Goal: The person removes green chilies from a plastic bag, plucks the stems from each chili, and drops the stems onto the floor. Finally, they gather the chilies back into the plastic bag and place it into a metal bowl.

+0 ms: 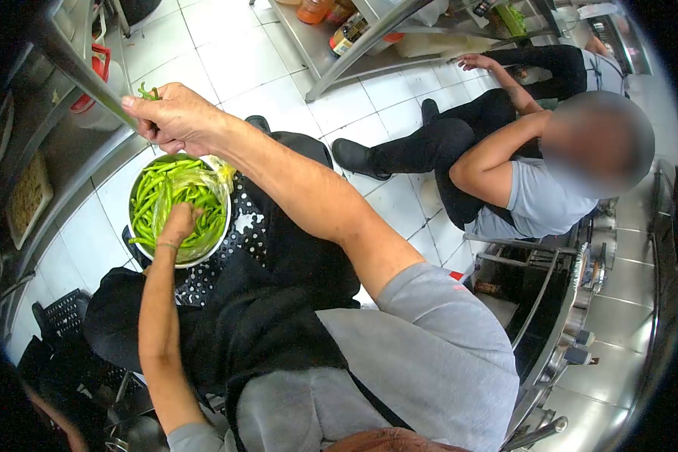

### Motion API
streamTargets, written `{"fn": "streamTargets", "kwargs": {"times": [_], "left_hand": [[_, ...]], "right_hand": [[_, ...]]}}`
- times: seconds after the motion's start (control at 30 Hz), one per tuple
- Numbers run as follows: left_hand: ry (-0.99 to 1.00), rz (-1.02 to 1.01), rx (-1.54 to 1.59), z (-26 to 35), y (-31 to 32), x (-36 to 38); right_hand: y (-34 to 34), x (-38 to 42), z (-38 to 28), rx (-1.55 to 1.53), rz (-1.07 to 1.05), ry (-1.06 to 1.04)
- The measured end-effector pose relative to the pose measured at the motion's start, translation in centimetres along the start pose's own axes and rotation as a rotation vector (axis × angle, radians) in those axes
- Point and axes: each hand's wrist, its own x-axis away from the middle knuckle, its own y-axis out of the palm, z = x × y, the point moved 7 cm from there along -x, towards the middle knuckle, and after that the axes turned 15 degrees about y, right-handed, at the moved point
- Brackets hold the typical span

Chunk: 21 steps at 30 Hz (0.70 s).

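A round white-rimmed pot (227,235) rests near my lap, filled with long green chili peppers (153,181). A clear plastic bag (217,179) lies open among the peppers inside it. My left hand (179,224) reaches into the pot with curled fingers on the peppers; its fingertips and anything in them are hidden. Raised above the pot's far side, my right hand (169,119) is closed, with thin green pepper stems (149,93) sticking out between thumb and fingers. The black-and-white dotted cloth (247,218) lies beneath the pot's right side.
At right a co-worker in a grey shirt (554,184) sits, legs stretched toward me; another person stands beyond. A metal shelf (90,173) flanks me on the left. A steel table leg (354,49) and jars are ahead. A stove (539,309) is at lower right.
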Motion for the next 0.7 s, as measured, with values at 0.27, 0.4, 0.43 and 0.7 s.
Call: {"fn": "streamTargets", "kwargs": {"times": [0.27,0.4,0.43,0.7], "left_hand": [[0.111,0.376,0.137,10.8,-20.6,4.5],[0.022,0.605,0.385,7.8,-22.9,6.2],[-0.062,0.594,0.503,7.0,-22.7,6.1],[0.012,0.725,0.881,7.0,-23.6,6.2]], "right_hand": [[-1.0,-0.6,0.6,0.155,0.146,-0.023],[-0.3,-0.7,0.7,0.229,0.139,-0.03],[-0.3,-0.9,1.0,0.255,0.132,-0.012],[0.2,-2.9,1.9,0.691,0.306,-0.137]]}}
